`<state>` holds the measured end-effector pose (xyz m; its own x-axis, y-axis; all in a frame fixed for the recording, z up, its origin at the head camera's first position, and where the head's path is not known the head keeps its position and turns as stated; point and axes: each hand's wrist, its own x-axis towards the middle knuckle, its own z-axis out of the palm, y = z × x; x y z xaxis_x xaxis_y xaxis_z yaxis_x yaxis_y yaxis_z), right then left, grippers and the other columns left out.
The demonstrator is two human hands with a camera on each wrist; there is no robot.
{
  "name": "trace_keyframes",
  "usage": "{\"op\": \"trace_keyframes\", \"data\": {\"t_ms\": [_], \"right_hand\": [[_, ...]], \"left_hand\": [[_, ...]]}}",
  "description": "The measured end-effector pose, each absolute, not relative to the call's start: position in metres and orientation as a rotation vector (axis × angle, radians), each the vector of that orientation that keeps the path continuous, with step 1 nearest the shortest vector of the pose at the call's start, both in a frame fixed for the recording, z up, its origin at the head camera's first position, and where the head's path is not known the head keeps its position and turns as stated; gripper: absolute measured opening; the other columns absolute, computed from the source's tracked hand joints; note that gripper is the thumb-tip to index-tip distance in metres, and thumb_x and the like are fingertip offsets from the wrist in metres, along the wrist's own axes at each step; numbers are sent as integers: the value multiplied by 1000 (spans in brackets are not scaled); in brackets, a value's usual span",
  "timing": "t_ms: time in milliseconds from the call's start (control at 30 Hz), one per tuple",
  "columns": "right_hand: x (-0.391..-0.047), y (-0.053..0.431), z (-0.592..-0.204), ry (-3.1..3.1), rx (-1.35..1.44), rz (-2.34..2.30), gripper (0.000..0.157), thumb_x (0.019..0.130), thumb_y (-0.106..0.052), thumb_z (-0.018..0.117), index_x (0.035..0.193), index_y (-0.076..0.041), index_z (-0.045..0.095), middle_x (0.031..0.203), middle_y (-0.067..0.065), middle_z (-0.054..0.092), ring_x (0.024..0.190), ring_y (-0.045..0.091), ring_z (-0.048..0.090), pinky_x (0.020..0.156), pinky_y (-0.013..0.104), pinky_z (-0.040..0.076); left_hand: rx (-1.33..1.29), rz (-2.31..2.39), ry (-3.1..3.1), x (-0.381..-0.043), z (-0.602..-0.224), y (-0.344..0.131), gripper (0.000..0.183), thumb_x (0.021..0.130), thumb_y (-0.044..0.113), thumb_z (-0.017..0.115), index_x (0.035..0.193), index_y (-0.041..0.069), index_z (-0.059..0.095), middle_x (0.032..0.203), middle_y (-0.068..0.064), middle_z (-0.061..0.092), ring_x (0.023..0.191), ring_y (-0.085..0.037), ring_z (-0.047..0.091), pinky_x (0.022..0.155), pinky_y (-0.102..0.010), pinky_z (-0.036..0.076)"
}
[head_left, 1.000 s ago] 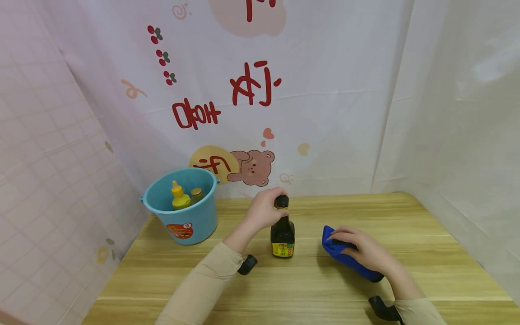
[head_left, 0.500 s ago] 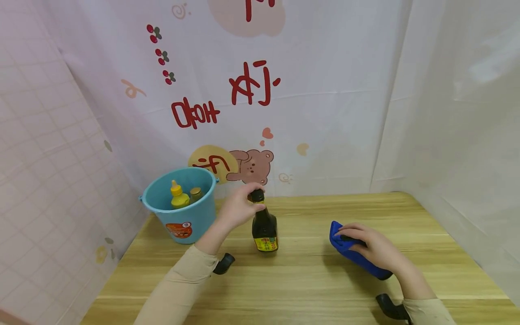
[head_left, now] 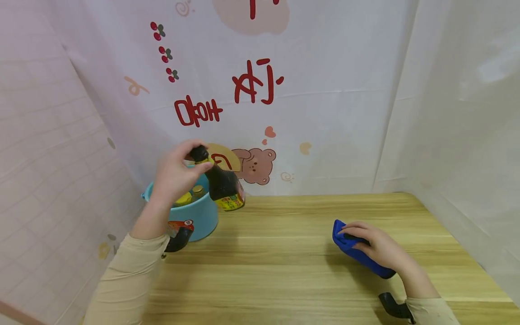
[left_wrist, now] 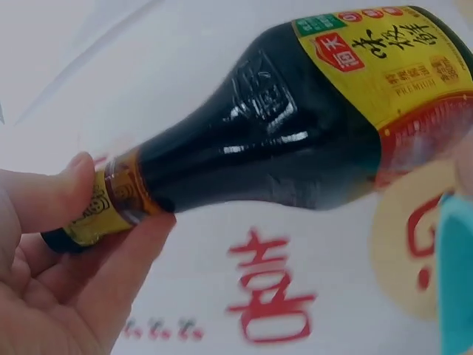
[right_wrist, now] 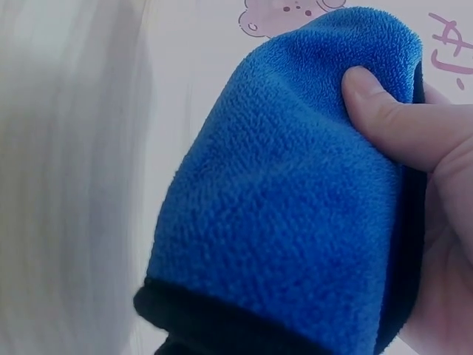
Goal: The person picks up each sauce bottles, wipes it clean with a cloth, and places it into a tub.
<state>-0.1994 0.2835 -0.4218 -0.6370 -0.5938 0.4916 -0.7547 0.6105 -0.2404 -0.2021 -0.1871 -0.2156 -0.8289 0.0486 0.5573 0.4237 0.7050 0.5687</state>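
My left hand grips a dark soy sauce bottle by its capped neck. The bottle hangs tilted in the air, its base toward the right, beside and partly in front of a light blue bucket. In the left wrist view, thumb and fingers wrap the neck of the soy sauce bottle, and its yellow and red label shows. Over at the right, my right hand holds a folded blue cloth with a dark edge. The right wrist view shows the thumb pressing on the fuzzy cloth.
Inside the bucket are a yellow squeeze bottle and a jar with a gold lid, partly hidden by my left hand. The wooden table ends at a white printed curtain behind. Another curtain hangs at the left.
My left hand has lifted the soy sauce bottle off the table, carried it left to the bucket and tilted it. My right hand has shifted slightly right with the cloth.
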Motion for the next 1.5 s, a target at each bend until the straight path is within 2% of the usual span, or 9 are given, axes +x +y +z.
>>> {"op": "trace_keyframes", "data": {"t_ms": [267, 367, 800, 1000, 1233, 1500], "right_hand": [[-197, 286, -420, -2475, 1090, 615, 61, 69, 14, 81, 122, -13, 68, 120, 5, 63, 104, 29, 63, 77, 38, 56], [-197, 287, -420, -2473, 1085, 615, 61, 69, 14, 81, 122, -12, 68, 120, 5, 63, 103, 29, 63, 77, 37, 56], [-197, 294, -424, -2479, 1073, 595, 60, 68, 12, 82, 120, -12, 69, 119, 4, 63, 103, 28, 63, 78, 37, 56], [-199, 294, -425, -2483, 1081, 593, 60, 68, 12, 82, 121, -13, 69, 120, 4, 63, 104, 28, 63, 79, 38, 56], [-199, 294, -425, -2487, 1080, 608, 60, 69, 13, 82, 121, -13, 69, 120, 4, 63, 104, 28, 63, 79, 37, 56], [-199, 294, -424, -2503, 1078, 621, 59, 70, 13, 80, 121, -13, 68, 120, 4, 63, 103, 29, 64, 78, 38, 56]], "left_hand": [[-184, -854, -2199, -195, -189, -227, 33, 87, 14, 75, 118, 4, 68, 103, -18, 68, 94, -33, 59, 76, -34, 38], [-100, -809, -2179, -196, -188, -241, 32, 87, 15, 75, 117, 4, 68, 102, -19, 68, 94, -33, 60, 73, -32, 36], [81, -677, -2360, -214, -219, -277, 31, 87, 13, 73, 116, 2, 65, 97, -24, 64, 84, -37, 54, 68, -43, 39], [69, -671, -2414, -222, -229, -279, 33, 86, 12, 73, 116, 2, 65, 99, -25, 65, 88, -39, 55, 71, -46, 41], [70, -666, -2508, -229, -239, -278, 38, 86, 10, 72, 120, -1, 62, 110, -30, 63, 98, -47, 55, 80, -59, 45], [46, -638, -2589, -237, -256, -279, 39, 85, 10, 73, 121, -2, 61, 115, -30, 61, 103, -50, 55, 83, -60, 46]]}}
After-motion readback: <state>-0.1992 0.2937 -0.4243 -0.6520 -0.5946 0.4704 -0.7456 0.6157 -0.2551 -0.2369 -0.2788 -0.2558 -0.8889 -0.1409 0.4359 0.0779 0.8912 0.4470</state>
